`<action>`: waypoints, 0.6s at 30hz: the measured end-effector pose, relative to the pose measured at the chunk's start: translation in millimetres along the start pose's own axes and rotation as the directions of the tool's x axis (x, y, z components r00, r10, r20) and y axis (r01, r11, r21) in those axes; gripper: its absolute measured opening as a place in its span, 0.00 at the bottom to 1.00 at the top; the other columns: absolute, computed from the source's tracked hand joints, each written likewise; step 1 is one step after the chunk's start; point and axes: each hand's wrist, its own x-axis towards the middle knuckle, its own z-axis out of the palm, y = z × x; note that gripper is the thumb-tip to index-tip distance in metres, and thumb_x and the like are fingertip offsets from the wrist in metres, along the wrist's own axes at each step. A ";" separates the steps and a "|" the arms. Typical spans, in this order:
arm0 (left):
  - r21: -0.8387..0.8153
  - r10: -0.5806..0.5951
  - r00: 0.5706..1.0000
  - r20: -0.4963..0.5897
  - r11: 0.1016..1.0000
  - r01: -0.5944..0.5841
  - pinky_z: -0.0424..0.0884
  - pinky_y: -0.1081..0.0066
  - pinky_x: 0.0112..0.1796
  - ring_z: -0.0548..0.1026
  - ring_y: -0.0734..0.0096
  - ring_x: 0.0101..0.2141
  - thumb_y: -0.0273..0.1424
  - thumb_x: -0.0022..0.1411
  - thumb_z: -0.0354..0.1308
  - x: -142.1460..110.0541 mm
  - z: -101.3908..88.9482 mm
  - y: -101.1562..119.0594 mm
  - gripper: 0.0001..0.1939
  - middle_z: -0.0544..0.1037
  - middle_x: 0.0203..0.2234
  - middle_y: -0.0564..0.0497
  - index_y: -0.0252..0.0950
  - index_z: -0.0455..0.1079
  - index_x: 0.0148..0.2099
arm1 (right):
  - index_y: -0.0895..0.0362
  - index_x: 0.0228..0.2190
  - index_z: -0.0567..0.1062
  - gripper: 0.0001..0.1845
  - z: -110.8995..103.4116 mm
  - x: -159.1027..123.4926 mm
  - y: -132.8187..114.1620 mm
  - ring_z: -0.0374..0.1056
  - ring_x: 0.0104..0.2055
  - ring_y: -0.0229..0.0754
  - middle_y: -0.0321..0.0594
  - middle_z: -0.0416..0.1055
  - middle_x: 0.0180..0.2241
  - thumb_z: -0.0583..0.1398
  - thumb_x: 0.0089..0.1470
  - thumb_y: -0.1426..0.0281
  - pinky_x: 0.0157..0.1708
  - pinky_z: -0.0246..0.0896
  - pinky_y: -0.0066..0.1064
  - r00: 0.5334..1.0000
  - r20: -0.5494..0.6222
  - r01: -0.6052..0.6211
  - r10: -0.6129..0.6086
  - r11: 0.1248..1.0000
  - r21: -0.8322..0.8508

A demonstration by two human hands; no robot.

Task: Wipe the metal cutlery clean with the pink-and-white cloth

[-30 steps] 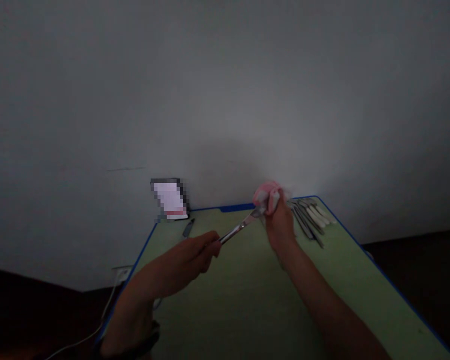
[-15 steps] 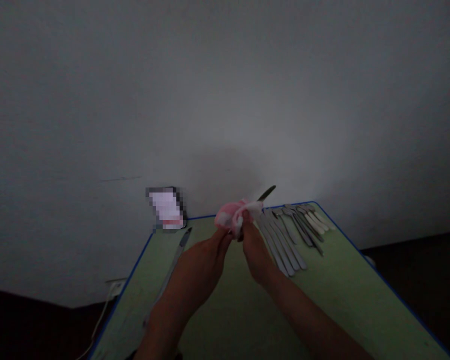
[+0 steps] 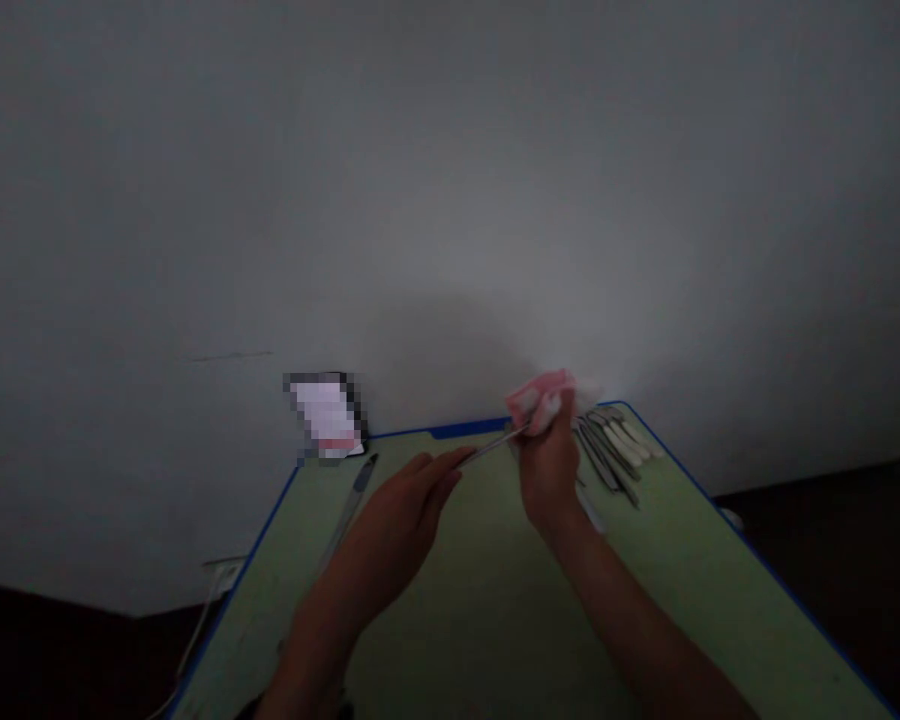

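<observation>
Head view: left hand [image 3: 401,515] clamped on a slim metal utensil [image 3: 495,441], seemingly bracing it, as the right hand [image 3: 551,470] grips a pink-and-white cloth [image 3: 538,396] at its far end.

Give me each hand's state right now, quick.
Left hand: closed, holding a thin metal utensil.
Right hand: closed, holding a pink-and-white cloth against the utensil.

Table [image 3: 487,610]: green top, blue edge, on my feed.
Left: one knife [image 3: 359,486], partly hidden.
Far right: metal cutlery [image 3: 612,462], some pale-handled.
Far left: slanted device [image 3: 326,412], pixelated.
</observation>
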 end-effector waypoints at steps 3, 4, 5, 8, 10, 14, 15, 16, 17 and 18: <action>0.035 -0.008 1.000 -0.026 0.999 0.009 0.68 0.63 0.46 0.73 0.64 0.43 0.32 0.69 0.39 6.1 12.3 6.5 0.18 0.75 0.41 0.46 0.38 0.66 0.53 | 0.55 0.30 0.70 0.22 9.4 -23.8 13.5 0.63 0.34 0.36 0.35 0.69 0.31 0.53 0.52 0.49 0.39 0.56 0.29 0.997 0.054 -0.053 0.061 0.989 -0.135; 0.055 -0.014 0.999 -0.030 0.998 0.016 0.68 0.62 0.46 0.73 0.64 0.43 0.31 0.68 0.39 7.0 14.7 7.8 0.18 0.75 0.41 0.45 0.37 0.67 0.50 | 0.56 0.31 0.70 0.22 11.8 -29.5 16.9 0.64 0.38 0.37 0.36 0.70 0.34 0.53 0.52 0.49 0.41 0.56 0.29 0.995 0.058 -0.071 0.081 0.986 -0.151; 0.065 -0.018 0.999 -0.032 0.998 0.020 0.68 0.62 0.46 0.73 0.63 0.43 0.31 0.68 0.39 7.3 15.9 8.5 0.17 0.74 0.41 0.45 0.36 0.68 0.49 | 0.56 0.31 0.70 0.22 13.3 -33.1 19.5 0.64 0.39 0.38 0.37 0.70 0.35 0.53 0.52 0.49 0.41 0.56 0.29 0.993 0.067 -0.086 0.099 0.982 -0.171; 0.027 -0.017 1.000 0.000 0.999 0.017 0.67 0.63 0.46 0.72 0.65 0.43 0.34 0.69 0.39 5.0 11.3 7.8 0.17 0.74 0.43 0.45 0.36 0.66 0.51 | 0.56 0.31 0.70 0.22 12.7 -31.2 22.9 0.63 0.36 0.38 0.36 0.70 0.32 0.53 0.51 0.49 0.38 0.56 0.29 0.987 0.073 -0.128 0.143 0.976 -0.178; -0.028 -0.013 0.998 0.060 1.000 0.015 0.67 0.64 0.46 0.71 0.66 0.44 0.35 0.69 0.40 1.9 3.0 5.5 0.17 0.73 0.44 0.46 0.37 0.64 0.52 | 0.55 0.31 0.70 0.22 9.6 -23.2 22.9 0.62 0.32 0.37 0.34 0.68 0.29 0.52 0.52 0.49 0.36 0.56 0.29 0.987 0.063 -0.138 0.148 0.980 -0.141; -0.093 0.001 0.971 0.237 0.995 0.021 0.67 0.70 0.37 0.72 0.69 0.34 0.38 0.68 0.42 -3.3 -16.1 -1.4 0.16 0.76 0.34 0.50 0.37 0.68 0.45 | 0.55 0.31 0.69 0.20 4.9 -10.7 18.7 0.60 0.30 0.35 0.32 0.65 0.26 0.52 0.54 0.51 0.35 0.55 0.28 0.995 0.034 -0.090 0.093 0.994 -0.068; -0.106 0.007 0.964 0.266 0.994 0.022 0.67 0.71 0.34 0.72 0.71 0.31 0.38 0.67 0.42 -3.8 -19.6 -3.1 0.16 0.75 0.31 0.51 0.37 0.68 0.41 | 0.55 0.30 0.69 0.21 4.7 -10.4 17.1 0.60 0.30 0.35 0.32 0.65 0.25 0.51 0.54 0.51 0.35 0.55 0.28 0.996 0.039 -0.078 0.081 0.994 -0.071; -0.120 0.008 0.961 0.277 0.992 0.026 0.66 0.72 0.32 0.71 0.72 0.29 0.38 0.67 0.42 -4.0 -22.2 -4.3 0.16 0.75 0.28 0.52 0.37 0.68 0.38 | 0.55 0.29 0.69 0.21 4.9 -11.4 15.8 0.60 0.30 0.35 0.32 0.65 0.25 0.51 0.54 0.50 0.35 0.55 0.28 0.996 0.049 -0.069 0.073 0.994 -0.080; -0.131 0.010 0.961 0.278 0.991 0.028 0.65 0.73 0.31 0.70 0.73 0.28 0.38 0.67 0.42 -3.7 -23.7 -5.0 0.17 0.74 0.27 0.53 0.36 0.68 0.35 | 0.55 0.28 0.69 0.22 5.5 -13.9 15.0 0.60 0.30 0.36 0.32 0.65 0.24 0.50 0.55 0.50 0.34 0.55 0.28 0.996 0.060 -0.066 0.072 0.994 -0.091; -0.140 0.012 0.963 0.268 0.990 0.027 0.64 0.73 0.31 0.70 0.73 0.28 0.37 0.67 0.42 -3.1 -24.2 -5.1 0.17 0.73 0.26 0.53 0.36 0.67 0.33 | 0.55 0.28 0.68 0.23 6.5 -17.5 15.0 0.60 0.29 0.36 0.32 0.65 0.24 0.49 0.55 0.49 0.34 0.55 0.29 0.994 0.075 -0.068 0.076 0.993 -0.101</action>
